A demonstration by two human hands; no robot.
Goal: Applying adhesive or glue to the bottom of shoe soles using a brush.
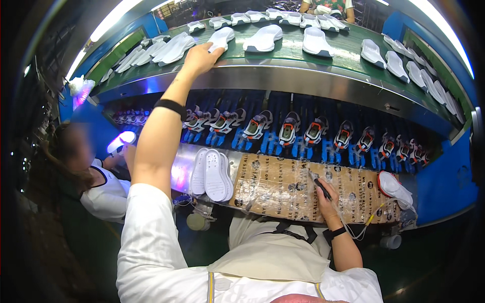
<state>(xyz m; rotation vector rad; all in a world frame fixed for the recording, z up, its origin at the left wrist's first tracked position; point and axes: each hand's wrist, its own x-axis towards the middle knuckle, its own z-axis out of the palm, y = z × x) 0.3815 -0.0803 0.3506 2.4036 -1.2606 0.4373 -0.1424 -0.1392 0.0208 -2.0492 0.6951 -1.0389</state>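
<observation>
The left hand (pixel 200 60) is holding its fingers (pixel 217 53) slightly apart, a white sole (pixel 221 38) touching their tips, grip unclear; the right hand (pixel 328 202) is clasping a black tool (pixel 321 187). Loose pinching could drop the sole.

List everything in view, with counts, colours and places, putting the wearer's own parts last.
Flat conveyor belt: one, green, across the top
Moulded shoe soles: over twenty, mostly white, on the belt
Open shoe uppers: at least ten, greyish-white with orange, below the belt
Metal bench: one, silver, centre
Printed cardboard sheet: one, brown, on the bench
Ridged bench soles: at least three, white, left of the cardboard
Rounded shoe piece: one, white with orange-red, bench's right end
Pen-shaped tool: one, black, over the cardboard
Co-workers: two, mostly white and patterned tops, left and top
Wristbands: two, black, one per arm
Left hand: one, bare, at a belt sole
Right hand: one, bare, around the tool
</observation>
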